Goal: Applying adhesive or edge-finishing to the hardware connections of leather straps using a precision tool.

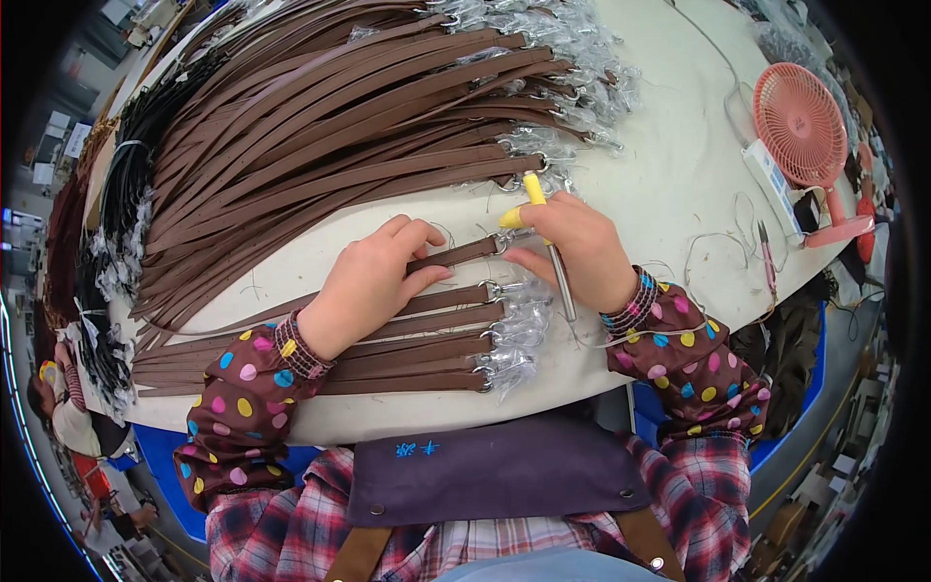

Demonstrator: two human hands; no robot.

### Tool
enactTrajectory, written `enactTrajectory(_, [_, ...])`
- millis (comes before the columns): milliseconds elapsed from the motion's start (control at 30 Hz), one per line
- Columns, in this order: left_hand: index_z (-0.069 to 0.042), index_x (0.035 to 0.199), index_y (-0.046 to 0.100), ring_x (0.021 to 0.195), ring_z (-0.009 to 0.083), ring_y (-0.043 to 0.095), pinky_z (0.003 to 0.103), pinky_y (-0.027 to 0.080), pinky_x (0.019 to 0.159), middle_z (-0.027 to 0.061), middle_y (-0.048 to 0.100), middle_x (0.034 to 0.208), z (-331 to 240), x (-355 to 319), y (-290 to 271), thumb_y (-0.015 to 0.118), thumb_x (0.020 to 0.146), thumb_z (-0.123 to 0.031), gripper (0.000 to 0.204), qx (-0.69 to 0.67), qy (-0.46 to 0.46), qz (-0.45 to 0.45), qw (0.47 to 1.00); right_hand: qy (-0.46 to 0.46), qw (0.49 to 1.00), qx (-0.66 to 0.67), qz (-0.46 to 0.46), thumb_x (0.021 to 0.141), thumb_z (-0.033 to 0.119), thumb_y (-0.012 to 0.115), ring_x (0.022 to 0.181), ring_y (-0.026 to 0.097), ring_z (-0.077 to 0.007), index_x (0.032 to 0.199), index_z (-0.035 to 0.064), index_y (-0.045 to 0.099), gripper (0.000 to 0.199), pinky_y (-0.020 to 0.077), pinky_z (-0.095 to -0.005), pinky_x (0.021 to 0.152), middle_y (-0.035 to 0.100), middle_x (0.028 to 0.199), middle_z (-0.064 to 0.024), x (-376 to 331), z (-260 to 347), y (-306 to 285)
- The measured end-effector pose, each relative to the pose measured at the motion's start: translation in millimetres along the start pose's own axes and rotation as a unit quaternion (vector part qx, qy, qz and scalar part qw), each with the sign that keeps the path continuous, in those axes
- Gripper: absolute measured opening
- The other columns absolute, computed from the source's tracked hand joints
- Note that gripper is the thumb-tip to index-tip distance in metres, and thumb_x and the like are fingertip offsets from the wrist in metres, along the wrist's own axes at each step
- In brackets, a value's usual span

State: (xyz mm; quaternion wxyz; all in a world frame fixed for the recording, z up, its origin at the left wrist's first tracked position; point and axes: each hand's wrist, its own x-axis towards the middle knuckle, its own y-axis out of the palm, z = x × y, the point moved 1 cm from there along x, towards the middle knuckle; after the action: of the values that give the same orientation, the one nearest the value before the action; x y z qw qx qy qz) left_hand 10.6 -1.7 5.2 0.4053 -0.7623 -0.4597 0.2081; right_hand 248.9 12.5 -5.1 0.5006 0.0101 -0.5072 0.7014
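My left hand [367,281] is closed on a brown strap [471,252], thumb and fingertips near its metal-hardware end. In my right hand [588,248] is a pen-shaped tool [562,283], yellow at the upper end and silver below, with a thin cord at its lower end. A yellow cover [511,218] sits on a right fingertip. The right thumb and fingers are beside the strap's metal clasp [502,242]; whether they touch it is unclear. Nearer to me, several brown straps [427,346] lie side by side, their clasps in clear plastic [524,320].
Beyond my hands spreads a large pile of brown straps [378,97], with wrapped clasps [592,92] at the right. Black straps [145,145] hang at the left. A pink fan [800,124], a white power strip [772,189] and tweezers [767,254] rest on the white table [669,155].
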Motion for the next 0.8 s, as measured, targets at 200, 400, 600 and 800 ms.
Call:
enactTrajectory(200, [-0.007, 0.096, 0.054, 0.074, 0.0263, 0.061, 0.036, 0.049, 0.063, 0.0082, 0.059, 0.087, -13.0, 22.5, 10.1, 0.070, 0.078, -0.015, 0.026, -0.035, 0.009, 0.036, 0.999, 0.020, 0.999, 0.028, 0.024, 0.071, 0.007, 0.074, 0.071, 0.055, -0.0266, 0.099, 0.0061, 0.059, 0.032, 0.0449, -0.0355, 0.061, 0.057, 0.077, -0.0092, -8.1, -7.6, 7.7])
enactTrajectory(400, [-0.007, 0.093, 0.053, 0.073, 0.0257, 0.060, 0.034, 0.049, 0.062, 0.0078, 0.059, 0.085, -27.1, 31.0, 13.8, 0.068, 0.078, -0.012, 0.022, -0.050, -0.014, 0.067, 0.996, 0.049, 0.997, 0.051, 0.005, 0.074, 0.005, 0.071, 0.072, 0.058, -0.0284, 0.098, 0.0056, 0.058, 0.027, 0.0462, -0.0354, 0.063, 0.059, 0.078, -0.0106, -7.9, -6.7, 12.3])
enactTrajectory(600, [-0.005, 0.086, 0.055, 0.065, 0.0212, 0.059, 0.032, 0.047, 0.059, 0.0070, 0.059, 0.078, -23.1, 31.5, 16.4, 0.068, 0.079, -0.011, 0.016, -0.079, -0.025, 0.052, 0.995, 0.095, 0.991, 0.092, -0.007, 0.088, 0.008, 0.059, 0.071, 0.061, -0.0252, 0.106, 0.0041, 0.057, 0.019, 0.0494, -0.0319, 0.064, 0.065, 0.084, -0.0105, -4.5, -3.3, 7.2])
enactTrajectory(800, [-0.002, 0.086, 0.053, 0.057, 0.0093, 0.055, 0.025, 0.045, 0.052, 0.0031, 0.059, 0.069, -14.7, 25.4, 14.8, 0.065, 0.085, -0.012, 0.016, -0.227, -0.147, 0.058, 0.961, 0.168, 0.931, 0.323, -0.016, 0.092, 0.027, 0.060, 0.072, 0.057, -0.0097, 0.109, 0.0036, 0.062, 0.029, 0.0463, -0.0236, 0.064, 0.062, 0.083, -0.0061, -0.4, -3.8, 0.6])
